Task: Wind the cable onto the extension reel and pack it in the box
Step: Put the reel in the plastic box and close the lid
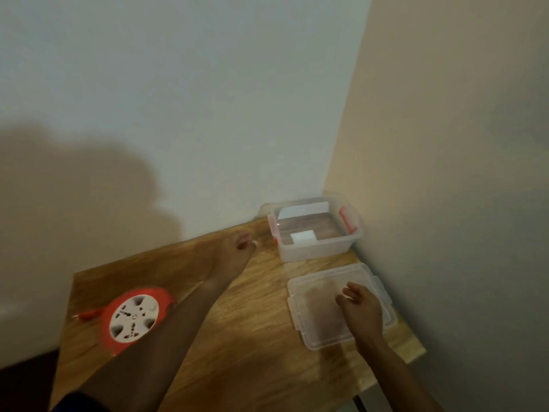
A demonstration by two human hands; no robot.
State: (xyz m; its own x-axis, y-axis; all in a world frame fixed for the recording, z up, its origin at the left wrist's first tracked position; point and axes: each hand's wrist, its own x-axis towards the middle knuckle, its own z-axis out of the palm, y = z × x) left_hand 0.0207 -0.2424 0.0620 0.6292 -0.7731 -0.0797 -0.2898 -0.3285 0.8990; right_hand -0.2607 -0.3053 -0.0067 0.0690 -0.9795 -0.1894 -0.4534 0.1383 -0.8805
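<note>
Loosely curled, right hand (pixel 361 307) rests on lid (pixel 315 328); left hand (pixel 237 248) blurred, grip unclear; reel (pixel 135 318) partly hidden.

Wooden table (pixel 243 337) — reel (pixel 135 319), box (pixel 315 230), lid (pixel 320 307)

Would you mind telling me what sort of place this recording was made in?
Probably a room in a home: a small wooden table pushed into a corner of plain painted walls, with household items on it, namely an extension reel and a clear plastic storage box.
</note>
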